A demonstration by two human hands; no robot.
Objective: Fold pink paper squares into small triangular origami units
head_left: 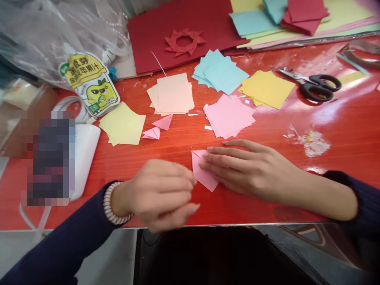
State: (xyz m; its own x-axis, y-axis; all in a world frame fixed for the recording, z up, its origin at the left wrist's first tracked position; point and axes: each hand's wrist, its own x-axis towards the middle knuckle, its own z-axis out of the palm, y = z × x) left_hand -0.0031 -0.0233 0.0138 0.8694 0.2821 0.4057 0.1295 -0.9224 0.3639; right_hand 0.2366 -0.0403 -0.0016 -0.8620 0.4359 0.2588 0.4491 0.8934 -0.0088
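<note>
The left hand (162, 194) is curled up just to the left of the folded pink paper (206, 178). Its thumb sticks out below the bent fingers. It looks blurry, so I can't tell if this grip is pinching anything or touching the paper's edge. The paper lies on the red worktop (175, 148), between the two hands. The right hand (252, 170) has its fingers stretched out and a bit apart, with some resting on the paper. This grip is not closed around it. Those fingers hide the paper's right side.

Around them, far left, a white flat thing (86, 162) lies near a drink pouch (99, 91) with a green apple on it. Next comes a pale yellow pile (124, 124), then two small pink folded bits (163, 122). Behind those are peach squares (175, 93), and a red paper ring (171, 44) sits on a big red sheet (145, 39). Then come blue squares (222, 71), and a pink pile (230, 114) just behind the right fingers. Further right are yellow squares (270, 89), black-handled scissors (307, 80) and white scraps (316, 144).
</note>
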